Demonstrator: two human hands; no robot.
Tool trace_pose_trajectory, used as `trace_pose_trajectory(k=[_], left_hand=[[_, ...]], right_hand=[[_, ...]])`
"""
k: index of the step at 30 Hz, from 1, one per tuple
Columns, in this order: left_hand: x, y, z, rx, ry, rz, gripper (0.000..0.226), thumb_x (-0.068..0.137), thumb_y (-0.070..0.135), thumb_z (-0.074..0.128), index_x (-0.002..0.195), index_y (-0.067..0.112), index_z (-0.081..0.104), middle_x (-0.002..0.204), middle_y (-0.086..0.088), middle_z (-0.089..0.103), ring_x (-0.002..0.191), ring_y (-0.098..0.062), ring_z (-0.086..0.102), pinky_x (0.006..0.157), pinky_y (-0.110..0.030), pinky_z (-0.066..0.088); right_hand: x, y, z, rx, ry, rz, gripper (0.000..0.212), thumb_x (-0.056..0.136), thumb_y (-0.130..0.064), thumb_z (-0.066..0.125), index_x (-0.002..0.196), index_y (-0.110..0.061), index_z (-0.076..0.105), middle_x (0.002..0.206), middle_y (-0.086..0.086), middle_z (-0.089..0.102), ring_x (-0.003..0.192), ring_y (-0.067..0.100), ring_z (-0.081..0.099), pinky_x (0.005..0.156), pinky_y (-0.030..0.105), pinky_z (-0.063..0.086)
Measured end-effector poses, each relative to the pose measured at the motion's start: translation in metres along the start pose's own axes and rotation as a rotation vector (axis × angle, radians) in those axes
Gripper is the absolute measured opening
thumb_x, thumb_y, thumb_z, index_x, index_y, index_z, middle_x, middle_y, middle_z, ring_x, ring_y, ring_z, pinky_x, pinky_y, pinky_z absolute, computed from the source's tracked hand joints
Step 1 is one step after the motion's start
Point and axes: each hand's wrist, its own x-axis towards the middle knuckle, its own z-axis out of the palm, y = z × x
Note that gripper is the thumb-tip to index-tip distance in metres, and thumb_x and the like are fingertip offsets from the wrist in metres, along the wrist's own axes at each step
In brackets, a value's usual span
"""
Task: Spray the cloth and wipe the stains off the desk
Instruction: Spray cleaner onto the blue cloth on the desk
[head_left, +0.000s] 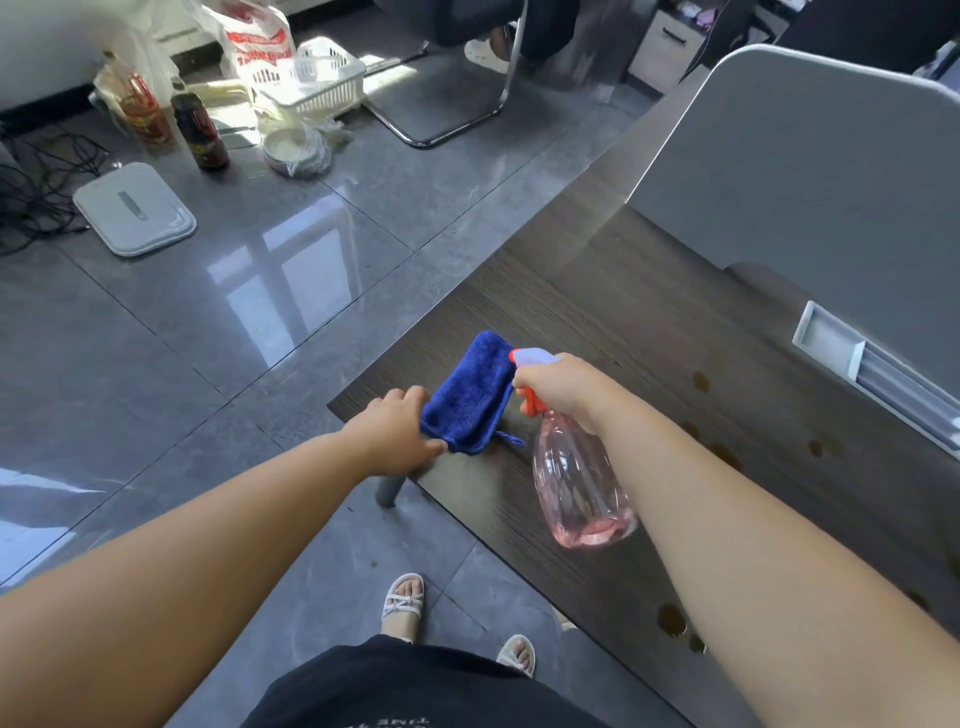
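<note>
Left hand (395, 426): fingers curled over the near-left edge of the blue cloth (470, 395), thumb at its near corner, pinching it against the table (623, 291).

Cloth: folded, lying flat at the left corner of the dark wood-grain table, a small loop tag sticking out at its near-right corner.

Right hand (558, 387): wrapped round the neck of the spray bottle (576, 483), fingers at the orange trigger; I cannot tell how far the trigger is pulled. Nozzle sits just over the cloth's right edge and points far-left across it.

Bottle: clear pink plastic, tilted with its base toward me, and a little pink liquid is pooled in the base. Whether the base touches the table I cannot tell.

Stains (701, 382): brown spots on the table right of my right forearm, in a scatter toward the grey partition (831, 156). More show beside the forearm at the table's near edge.

Floor, far left: white plastic basket (317, 78), a dark bottle (200, 132), a flat white tray (135, 208) and a tangle of black cables (31, 182). My sandals (402, 597) stand on the grey tiles below the table's near edge.
</note>
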Motion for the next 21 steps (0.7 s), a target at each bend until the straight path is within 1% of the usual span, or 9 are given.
trace_pose_trajectory(k=[2, 6, 10, 12, 14, 16, 18, 20, 21], left_hand=[[0.005, -0.001, -0.006, -0.005, 0.009, -0.019, 0.068, 0.085, 0.047, 0.058, 0.140, 0.019, 0.030, 0.138, -0.010, 0.040, 0.124, -0.030, 0.042, 0.101, -0.041, 0.039], [0.016, 0.005, -0.014, 0.038, -0.001, -0.044, 0.073, 0.086, 0.047, 0.057, 0.145, 0.019, 0.024, 0.144, -0.010, 0.033, 0.132, -0.031, 0.030, 0.105, -0.041, 0.034], [0.029, 0.016, -0.018, 0.051, 0.004, -0.052, 0.062, 0.090, 0.037, 0.050, 0.145, 0.019, 0.026, 0.146, -0.011, 0.028, 0.134, -0.033, 0.024, 0.106, -0.042, 0.030], [0.036, 0.022, -0.021, 0.065, -0.001, -0.047, 0.056, 0.093, 0.033, 0.044, 0.145, 0.019, 0.027, 0.148, -0.011, 0.026, 0.134, -0.034, 0.022, 0.107, -0.042, 0.028], [0.043, 0.031, -0.026, 0.084, -0.004, -0.033, 0.053, 0.094, 0.033, 0.039, 0.144, 0.019, 0.029, 0.149, -0.011, 0.024, 0.134, -0.034, 0.021, 0.107, -0.040, 0.027], [0.051, 0.040, -0.030, 0.071, -0.010, -0.034, 0.051, 0.096, 0.036, 0.036, 0.143, 0.018, 0.031, 0.149, -0.010, 0.024, 0.134, -0.034, 0.021, 0.106, -0.041, 0.026], [0.062, 0.049, -0.034, 0.025, -0.014, -0.062, 0.054, 0.096, 0.044, 0.035, 0.144, 0.019, 0.031, 0.149, -0.009, 0.025, 0.135, -0.033, 0.020, 0.107, -0.042, 0.026], [0.070, 0.061, -0.043, -0.005, -0.006, -0.094, 0.061, 0.094, 0.054, 0.032, 0.144, 0.019, 0.031, 0.149, -0.010, 0.026, 0.136, -0.034, 0.019, 0.109, -0.043, 0.023], [0.075, 0.067, -0.046, 0.002, -0.010, -0.104, 0.062, 0.094, 0.057, 0.029, 0.144, 0.020, 0.030, 0.149, -0.012, 0.026, 0.137, -0.035, 0.018, 0.110, -0.043, 0.021]], right_hand=[[0.000, 0.003, 0.000, 0.010, -0.010, 0.006, 0.015, 0.073, -0.024, 0.050, 0.088, -0.023, 0.055, 0.077, 0.002, 0.059, 0.063, 0.016, 0.055, 0.056, 0.025, 0.039], [-0.004, 0.008, 0.000, -0.007, -0.026, 0.021, 0.033, 0.077, -0.027, 0.053, 0.108, -0.016, 0.061, 0.079, 0.005, 0.065, 0.070, 0.018, 0.054, 0.063, 0.029, 0.042], [-0.013, 0.012, 0.001, 0.019, -0.076, -0.028, 0.036, 0.077, -0.019, 0.050, 0.112, -0.012, 0.056, 0.075, 0.006, 0.061, 0.067, 0.017, 0.048, 0.063, 0.032, 0.041], [-0.018, 0.014, -0.004, 0.094, -0.036, -0.061, 0.027, 0.080, -0.020, 0.052, 0.106, -0.019, 0.061, 0.074, 0.003, 0.061, 0.066, 0.016, 0.047, 0.064, 0.032, 0.042], [-0.023, 0.017, -0.015, 0.180, -0.006, -0.109, 0.019, 0.085, -0.022, 0.055, 0.095, -0.037, 0.062, 0.075, 0.000, 0.062, 0.065, 0.015, 0.046, 0.067, 0.033, 0.046], [-0.027, 0.021, -0.032, 0.278, 0.010, -0.177, 0.018, 0.088, -0.025, 0.058, 0.100, -0.038, 0.061, 0.080, -0.002, 0.063, 0.069, 0.017, 0.048, 0.077, 0.037, 0.051], [-0.029, 0.026, -0.053, 0.312, 0.071, -0.238, 0.027, 0.092, -0.034, 0.058, 0.118, -0.030, 0.062, 0.086, -0.005, 0.063, 0.073, 0.016, 0.056, 0.082, 0.032, 0.052], [-0.026, 0.028, -0.075, 0.286, 0.172, -0.293, 0.040, 0.094, -0.045, 0.052, 0.131, -0.030, 0.054, 0.099, -0.010, 0.061, 0.077, 0.003, 0.060, 0.077, 0.017, 0.051], [-0.024, 0.027, -0.085, 0.281, 0.219, -0.325, 0.041, 0.095, -0.047, 0.048, 0.133, -0.034, 0.050, 0.108, -0.012, 0.059, 0.078, -0.005, 0.059, 0.075, 0.012, 0.048]])
